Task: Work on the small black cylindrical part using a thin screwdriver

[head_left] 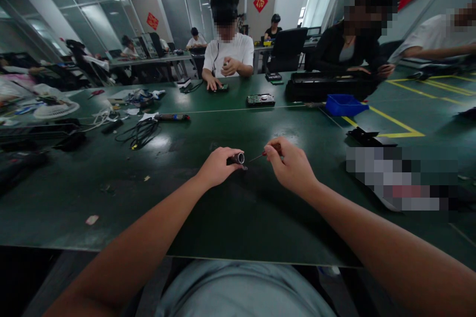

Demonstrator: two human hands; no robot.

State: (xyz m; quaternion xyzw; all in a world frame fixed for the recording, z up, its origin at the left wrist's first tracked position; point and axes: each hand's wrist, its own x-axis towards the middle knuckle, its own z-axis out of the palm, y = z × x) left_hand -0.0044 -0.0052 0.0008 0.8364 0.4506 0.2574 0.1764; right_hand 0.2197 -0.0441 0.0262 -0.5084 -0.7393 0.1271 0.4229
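Note:
Between the thumb and fingers of my left hand (pixel 219 166) is a short dark cylindrical part (pixel 238 158) with a bright metal ring at its open end. That open end faces right; I cannot make out its exact kind. A small metallic bit shows just under it at my thumb tip. My right hand (pixel 292 162) is closed around the handle of a screwdriver (pixel 260 155). Its thin shaft points left and down toward the cylinder, and its tip is close to the part. Whether the tip touches is too small to tell.
A pen-shaped electric tool (pixel 173 117) and black cables (pixel 139 133) lie to the left. Ahead are a hard drive (pixel 260 100), a blue bin (pixel 345 105) and a long black unit (pixel 327 86). A person (pixel 227 49) works opposite. Paper scraps (pixel 91 220) dot the green table (pixel 148 218).

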